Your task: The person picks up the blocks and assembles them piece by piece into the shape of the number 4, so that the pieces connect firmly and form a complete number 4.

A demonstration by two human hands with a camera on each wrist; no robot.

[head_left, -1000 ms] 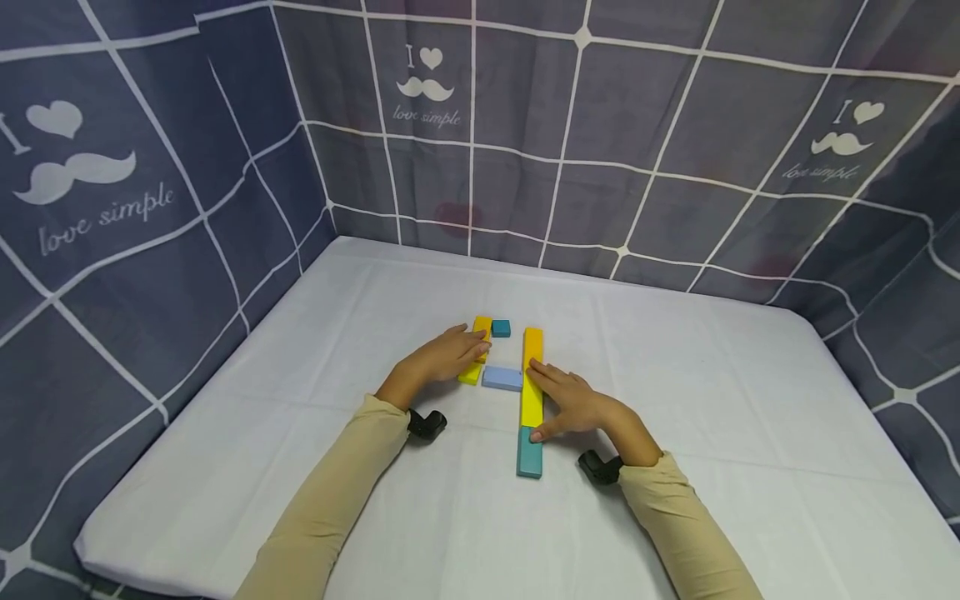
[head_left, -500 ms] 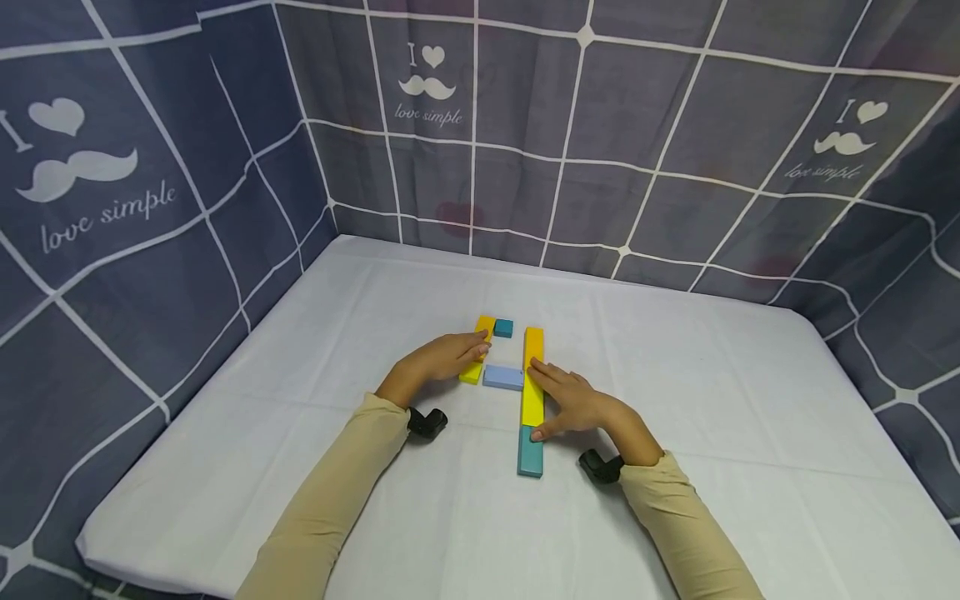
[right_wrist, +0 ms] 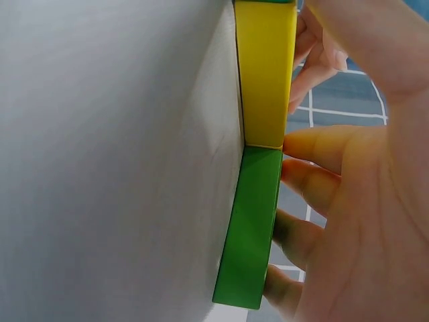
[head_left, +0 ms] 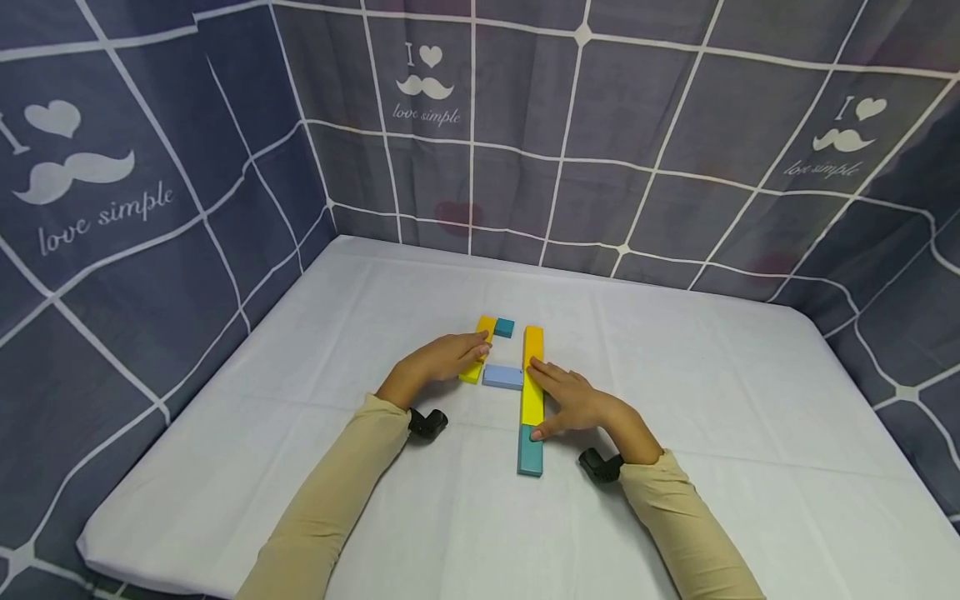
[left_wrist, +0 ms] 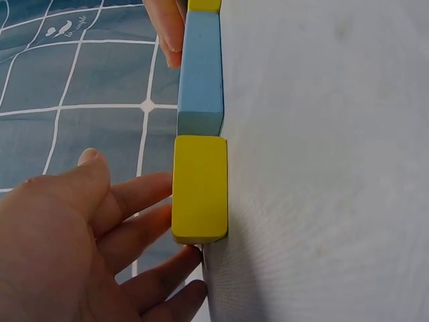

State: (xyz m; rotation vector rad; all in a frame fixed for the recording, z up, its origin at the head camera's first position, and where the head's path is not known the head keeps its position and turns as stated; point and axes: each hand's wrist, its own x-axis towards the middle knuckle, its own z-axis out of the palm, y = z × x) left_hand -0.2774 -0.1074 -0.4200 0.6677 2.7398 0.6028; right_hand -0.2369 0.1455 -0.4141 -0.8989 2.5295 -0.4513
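Toy blocks lie flat on the white surface in the head view. My left hand (head_left: 442, 357) rests its fingers on the left yellow blocks (head_left: 470, 375); a small teal block (head_left: 505, 327) sits against their far end. A light blue block (head_left: 503, 377) lies crosswise between the two sides. Fingers of my right hand (head_left: 573, 402) touch the long yellow row (head_left: 533, 340), with the thumb near its join with a teal block (head_left: 530, 454). The left wrist view shows the left fingers (left_wrist: 137, 241) extended beside a yellow face. In the right wrist view, fingertips touch a green face (right_wrist: 251, 228).
A white cloth (head_left: 375, 517) covers the surface. Dark grey curtains (head_left: 525, 100) with white grid lines stand behind and at both sides. Each wrist wears a small black device (head_left: 600, 467).
The far end of the left yellow blocks and the small teal block have shifted slightly to the right. My right hand and the other blocks look nearly still.
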